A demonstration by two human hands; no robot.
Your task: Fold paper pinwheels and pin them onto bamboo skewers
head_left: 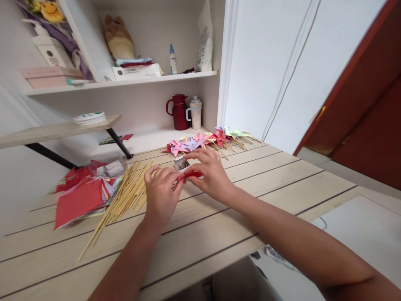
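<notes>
Both hands, left hand point(161, 190) and right hand point(210, 171), pinch a folded red paper piece point(189, 175) low over the pale wooden plank table point(250, 179), fingers clamped on its edges; neat work likely needs steady, even pressure beside the small open pin box point(181, 164).

Red paper piece point(189, 175), pale wooden sticks point(125, 196), dark red jug point(179, 111)

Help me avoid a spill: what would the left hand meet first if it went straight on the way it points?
Probably the small box just past the left hand's fingertips and the red paper; depth is unclear.
</notes>
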